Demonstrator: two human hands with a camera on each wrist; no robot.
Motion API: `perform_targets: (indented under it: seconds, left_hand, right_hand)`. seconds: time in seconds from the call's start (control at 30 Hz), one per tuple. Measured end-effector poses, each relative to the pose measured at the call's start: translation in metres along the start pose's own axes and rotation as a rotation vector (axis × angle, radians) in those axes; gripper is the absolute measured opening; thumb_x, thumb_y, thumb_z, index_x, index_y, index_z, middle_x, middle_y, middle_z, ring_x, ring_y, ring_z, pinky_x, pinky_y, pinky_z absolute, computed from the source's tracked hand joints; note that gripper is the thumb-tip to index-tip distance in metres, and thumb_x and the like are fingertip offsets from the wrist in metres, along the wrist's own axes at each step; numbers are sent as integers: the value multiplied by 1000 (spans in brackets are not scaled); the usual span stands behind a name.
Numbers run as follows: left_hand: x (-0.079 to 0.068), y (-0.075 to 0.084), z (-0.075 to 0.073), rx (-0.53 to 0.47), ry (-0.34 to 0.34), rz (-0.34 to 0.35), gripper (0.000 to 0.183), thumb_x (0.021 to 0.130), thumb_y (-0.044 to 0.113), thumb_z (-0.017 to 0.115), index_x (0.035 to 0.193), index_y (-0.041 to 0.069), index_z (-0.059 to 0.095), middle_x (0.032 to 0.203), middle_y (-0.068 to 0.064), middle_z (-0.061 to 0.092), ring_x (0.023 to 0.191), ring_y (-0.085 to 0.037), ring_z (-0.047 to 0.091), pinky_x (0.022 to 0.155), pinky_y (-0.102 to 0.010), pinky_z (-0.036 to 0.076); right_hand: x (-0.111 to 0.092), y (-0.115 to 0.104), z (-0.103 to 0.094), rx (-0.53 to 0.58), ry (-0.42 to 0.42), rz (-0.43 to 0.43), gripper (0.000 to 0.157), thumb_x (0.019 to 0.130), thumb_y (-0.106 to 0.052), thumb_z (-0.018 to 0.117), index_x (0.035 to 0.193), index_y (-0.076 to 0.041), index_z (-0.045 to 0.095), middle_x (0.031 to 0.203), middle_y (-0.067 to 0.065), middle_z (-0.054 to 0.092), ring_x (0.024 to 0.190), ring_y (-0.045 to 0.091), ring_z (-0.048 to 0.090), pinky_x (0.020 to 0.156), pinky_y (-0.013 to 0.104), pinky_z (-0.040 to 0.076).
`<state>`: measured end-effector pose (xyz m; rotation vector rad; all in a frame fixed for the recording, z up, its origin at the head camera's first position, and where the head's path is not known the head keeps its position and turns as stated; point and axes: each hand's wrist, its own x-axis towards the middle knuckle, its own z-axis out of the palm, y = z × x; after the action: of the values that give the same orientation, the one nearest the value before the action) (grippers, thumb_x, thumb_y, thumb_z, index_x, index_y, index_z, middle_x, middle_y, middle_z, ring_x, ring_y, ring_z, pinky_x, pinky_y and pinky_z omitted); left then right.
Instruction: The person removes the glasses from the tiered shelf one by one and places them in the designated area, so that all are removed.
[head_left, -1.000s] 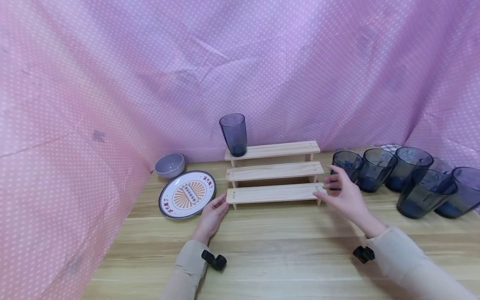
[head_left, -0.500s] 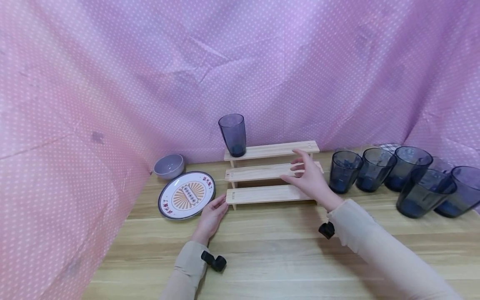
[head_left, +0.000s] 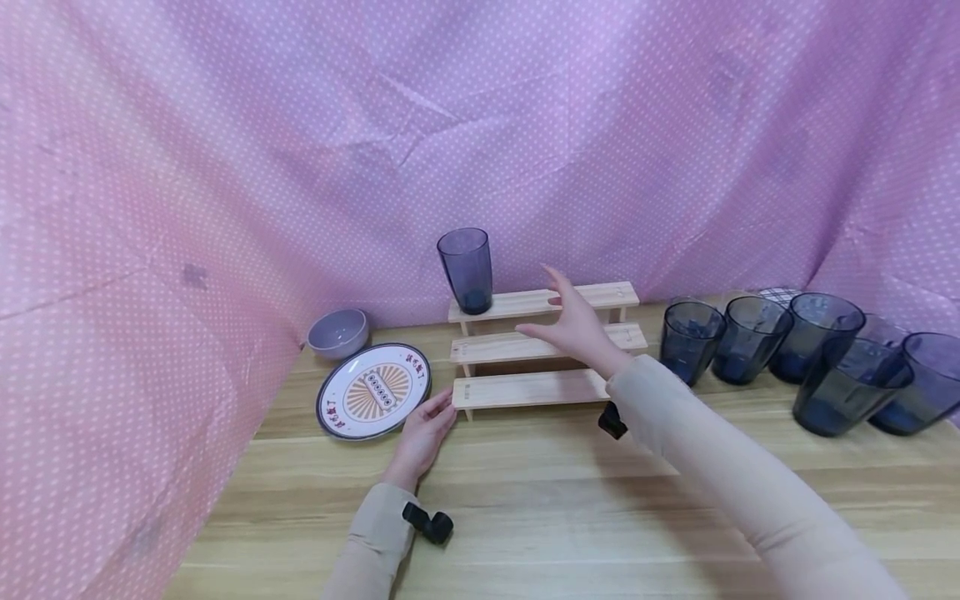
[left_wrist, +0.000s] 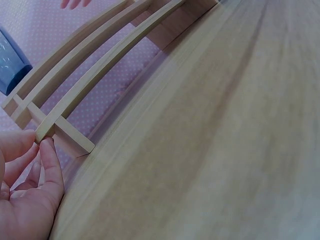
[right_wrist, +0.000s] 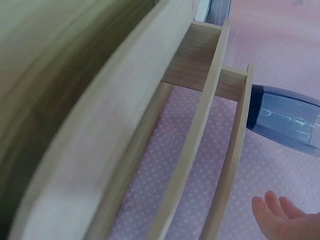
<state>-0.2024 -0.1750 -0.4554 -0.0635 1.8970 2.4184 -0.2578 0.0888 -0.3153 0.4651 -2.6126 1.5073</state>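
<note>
A three-tier wooden stepped rack [head_left: 525, 388] stands on the table. A dark tinted drinking glass [head_left: 465, 268] is upright at the left end of its top tier. With thumb and fingers, my left hand [head_left: 422, 437] pinches the front left end of the lowest board, plain in the left wrist view beside the rack's wooden end [left_wrist: 75, 136]. My right hand [head_left: 573, 327] is over the middle and top tiers, right of the glass, with thumb and fingers spread and nothing between them. In the right wrist view its fingertips [right_wrist: 270, 204] show below the glass [right_wrist: 284, 117].
Several more tinted glasses [head_left: 752, 337] stand at the right side of the table [head_left: 510, 508]. Patterned plates [head_left: 414, 367] lie stacked left of the rack, beside a grey bowl [head_left: 339, 333]. A pink dotted cloth [head_left: 360, 150] hangs behind and at the sides.
My right hand has moved left and away from me, from the rack's right end to above its upper tiers. My left hand, the rack and the glass on it have stayed in place.
</note>
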Motion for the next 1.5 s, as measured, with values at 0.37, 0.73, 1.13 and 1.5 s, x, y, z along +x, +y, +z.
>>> perform_targets:
  seconds: [0.37,0.73,1.13,1.5]
  left_hand:
    - [1,6,4,1,34,-37,47,94,-7,46,139,-11,34,108,-1,51,97,-3,52,90,-14,48]
    - [2,2,1,20,40,-44,47,93,-7,46,139,-10,35,114,-5,50,99,-4,52,91,-15,48]
    - [2,2,1,33,35,-50,47,93,-7,46,139,-9,36,118,-7,50,101,-4,52,91,-15,48]
    - [-2,3,2,22,31,-36,49,92,-8,47,139,-12,34,108,-3,50,98,-5,52,89,-15,49]
  right_hand:
    - [32,-19,16,59,24,-36,107,71,-25,84,152,-21,15,153,16,25,137,35,31,109,49,36]
    - [59,-27,34,158,19,25,110,73,-30,82,152,-24,6,156,11,19,141,31,25,111,49,33]
    - [73,-42,45,126,-5,-23,110,71,-23,84,152,-20,9,153,15,27,140,30,27,112,48,32]
    - [75,-41,53,76,28,-60,109,70,-19,85,151,-19,12,145,19,38,133,31,38,110,48,35]
